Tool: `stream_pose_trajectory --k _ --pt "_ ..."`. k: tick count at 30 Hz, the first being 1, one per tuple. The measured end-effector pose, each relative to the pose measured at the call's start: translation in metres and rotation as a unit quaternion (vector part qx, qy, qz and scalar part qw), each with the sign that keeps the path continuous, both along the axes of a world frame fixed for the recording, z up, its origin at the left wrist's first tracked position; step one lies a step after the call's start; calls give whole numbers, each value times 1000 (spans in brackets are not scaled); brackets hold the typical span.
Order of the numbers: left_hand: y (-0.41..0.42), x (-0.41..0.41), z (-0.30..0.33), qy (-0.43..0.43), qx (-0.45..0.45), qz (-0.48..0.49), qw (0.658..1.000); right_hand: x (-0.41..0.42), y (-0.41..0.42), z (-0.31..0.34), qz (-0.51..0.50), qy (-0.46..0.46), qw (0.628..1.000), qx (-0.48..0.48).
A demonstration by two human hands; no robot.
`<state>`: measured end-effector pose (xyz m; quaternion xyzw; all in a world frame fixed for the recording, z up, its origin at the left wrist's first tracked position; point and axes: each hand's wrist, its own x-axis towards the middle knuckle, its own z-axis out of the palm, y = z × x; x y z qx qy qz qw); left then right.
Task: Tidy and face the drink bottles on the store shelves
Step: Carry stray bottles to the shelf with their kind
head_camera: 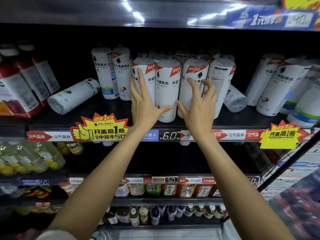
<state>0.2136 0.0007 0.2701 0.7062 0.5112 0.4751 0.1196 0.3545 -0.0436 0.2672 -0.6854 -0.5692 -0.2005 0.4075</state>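
- A cluster of upright white bottles (167,90) with red corner tags stands at the middle of the frame, packed side by side at the shelf's front edge.
- Two more upright white bottles (112,73) stand just left of the cluster, set further back.
- One white bottle (72,96) lies on its side at centre left, base toward the front.
- Another tipped bottle (234,99) lies right of the cluster.
- More white bottles (277,85) lean together at the right edge.

Upright electrolyte water bottles (167,90) centre on shelf (242,122); toppled bottle (72,96) lying left, another (234,99) right behind; juice cartons (20,87) far left.
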Motion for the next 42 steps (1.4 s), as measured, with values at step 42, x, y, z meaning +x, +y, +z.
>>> stream_pose_trajectory --k 42 --pt "-110 104 -155 164 228 -139 950 168 -136 -148 190 -92 966 -151"
